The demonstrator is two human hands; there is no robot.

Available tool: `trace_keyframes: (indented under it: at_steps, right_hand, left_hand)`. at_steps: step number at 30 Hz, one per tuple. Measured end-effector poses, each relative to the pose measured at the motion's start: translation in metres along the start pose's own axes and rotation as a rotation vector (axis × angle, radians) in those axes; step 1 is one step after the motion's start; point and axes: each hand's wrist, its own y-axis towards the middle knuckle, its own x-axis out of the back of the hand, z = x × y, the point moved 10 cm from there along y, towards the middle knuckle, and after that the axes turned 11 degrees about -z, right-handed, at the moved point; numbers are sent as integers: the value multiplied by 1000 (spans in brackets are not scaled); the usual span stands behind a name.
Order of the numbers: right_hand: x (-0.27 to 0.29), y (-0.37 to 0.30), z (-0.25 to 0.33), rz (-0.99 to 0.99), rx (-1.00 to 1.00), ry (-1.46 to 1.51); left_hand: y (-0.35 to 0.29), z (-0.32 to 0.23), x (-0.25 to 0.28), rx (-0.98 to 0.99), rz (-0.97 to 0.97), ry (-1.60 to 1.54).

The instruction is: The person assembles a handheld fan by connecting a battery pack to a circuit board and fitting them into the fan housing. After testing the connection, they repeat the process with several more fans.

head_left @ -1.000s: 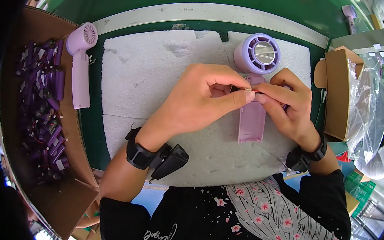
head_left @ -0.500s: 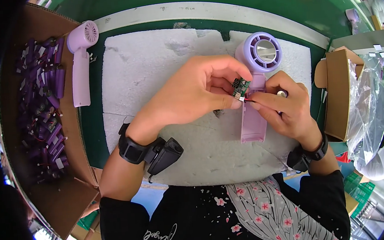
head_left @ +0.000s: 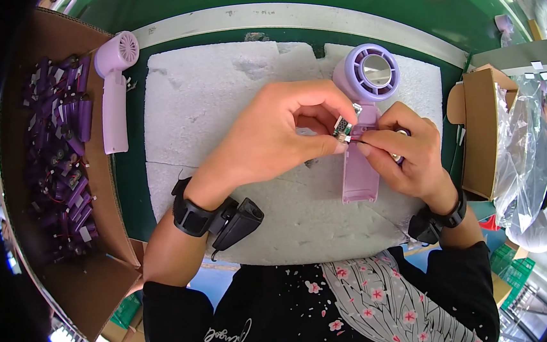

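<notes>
Between thumb and fingers, my left hand (head_left: pixel 264 136) pinches a small green circuit board (head_left: pixel 342 128) with a white socket on its near edge. My right hand (head_left: pixel 417 153) is closed round a purple battery cell (head_left: pixel 399 158), mostly hidden by the fingers. Its thumb and forefinger grip thin red and dark wires (head_left: pixel 356 140) that reach the board's socket; whether the plug is fully seated I cannot tell. Beneath both hands lies a lilac handheld fan (head_left: pixel 360 180), its handle shell open and its round head (head_left: pixel 346 78) pointing away from me.
A white foam pad (head_left: pixel 214 73) covers the green bench. At left, a cardboard box (head_left: pixel 106 210) holds many purple cells with wires; a second lilac fan (head_left: pixel 115 113) lies along its edge. To the right stands a cardboard box (head_left: pixel 479 135) with clear plastic bags (head_left: pixel 522 151).
The circuit board has tilted in my left fingers and now shows more of its edge. My right hand has turned slightly, with the cell's end still showing. The fan has barely shifted.
</notes>
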Motion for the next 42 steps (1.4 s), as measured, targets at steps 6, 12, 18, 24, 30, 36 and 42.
trace_keyframes:
  at_steps: [6, 12, 18, 24, 30, 36, 42]
  right_hand:
    - [3, 0, 7, -44, 60, -58]
    - [2, -2, -6, 12, -9, 46]
    - [8, 0, -10, -213, -107, 124]
    - [10, 7, 2, -196, -11, 24]
    - [11, 5, -1, -207, 10, 4]
    - [12, 4, -5, -201, -23, -17]
    - [12, 4, -6, -200, -58, -10]
  left_hand:
    - [0, 3, -1, 20, -46, -2]
    - [-1, -3, -2, -84, -96, 64]
    - [-2, -19, -10, -235, -66, 243]
    - [-5, -8, -3, -127, -174, 160]
    - [-5, -2, 0, -144, -203, 136]
    - [-7, -11, 0, -261, -246, 318]
    - [-8, -16, -1, -339, -276, 415]
